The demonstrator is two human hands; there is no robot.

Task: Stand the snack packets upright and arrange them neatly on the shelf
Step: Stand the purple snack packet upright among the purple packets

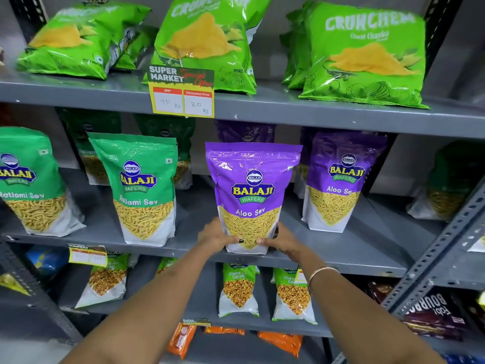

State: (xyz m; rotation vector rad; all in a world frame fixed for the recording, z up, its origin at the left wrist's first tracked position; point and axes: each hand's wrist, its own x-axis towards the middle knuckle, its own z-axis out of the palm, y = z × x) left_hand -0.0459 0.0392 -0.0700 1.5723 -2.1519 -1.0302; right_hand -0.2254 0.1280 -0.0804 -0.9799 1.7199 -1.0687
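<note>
Our grip is both hands, left hand point(216, 236) and right hand point(279, 241), clasping the bottom corners of the upright purple Aloo Sev packet point(252, 195) at centre frame on the middle shelf point(341, 256); it looks light, soft and crinkly, best held low.

A single head-worn wide-angle camera faces a grey metal shelving unit point(288, 111) straight on from close range, about level with its middle shelf, forearms reaching in from the bottom edge.
</note>
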